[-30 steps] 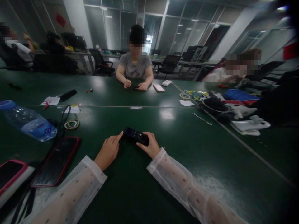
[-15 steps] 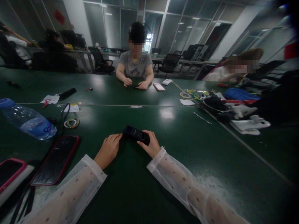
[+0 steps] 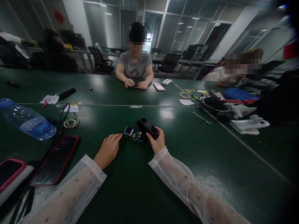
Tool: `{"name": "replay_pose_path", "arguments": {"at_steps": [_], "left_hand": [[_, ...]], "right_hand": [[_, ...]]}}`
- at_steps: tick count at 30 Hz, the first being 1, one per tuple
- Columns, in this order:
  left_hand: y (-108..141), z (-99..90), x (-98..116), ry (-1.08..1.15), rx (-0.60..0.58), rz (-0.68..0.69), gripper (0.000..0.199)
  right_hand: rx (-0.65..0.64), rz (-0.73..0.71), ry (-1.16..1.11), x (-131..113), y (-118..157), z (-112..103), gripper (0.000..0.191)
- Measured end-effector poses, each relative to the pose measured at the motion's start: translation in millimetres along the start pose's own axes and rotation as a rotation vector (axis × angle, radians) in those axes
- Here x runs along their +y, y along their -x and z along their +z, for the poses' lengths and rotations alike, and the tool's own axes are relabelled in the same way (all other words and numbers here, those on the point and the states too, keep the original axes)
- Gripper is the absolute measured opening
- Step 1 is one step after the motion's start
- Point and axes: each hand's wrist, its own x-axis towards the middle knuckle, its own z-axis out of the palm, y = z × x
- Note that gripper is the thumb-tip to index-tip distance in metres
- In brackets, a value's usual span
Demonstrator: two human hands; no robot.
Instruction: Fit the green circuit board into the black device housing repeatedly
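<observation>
In the head view's centre, the right hand (image 3: 157, 141) grasps a black rectangular plastic casing (image 3: 147, 126) just beside a small green circuit board (image 3: 133, 134). The left hand (image 3: 108, 150) is at the board's left end; whether pinching, I cannot tell. A slipping casing could scrape the bare board.

The room is dim, with pale glare on the green tabletop (image 3: 130, 193) and smeared, stretched edges.
</observation>
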Motion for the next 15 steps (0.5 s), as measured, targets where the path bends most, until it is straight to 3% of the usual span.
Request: {"name": "replay_pose_path", "arguments": {"at_steps": [7, 15], "left_hand": [[-0.9, -4.9, 3.0, -0.005, -0.023, -0.011, 0.045], [-0.7, -0.6, -0.1, -0.014, -0.019, -0.003, 0.045]], "right_hand": [[-0.069, -0.068, 0.116, -0.2, 0.8, -0.4, 0.046], [-0.062, -0.068, 0.113, 2.0, 1.8, 0.4, 0.052]]}}
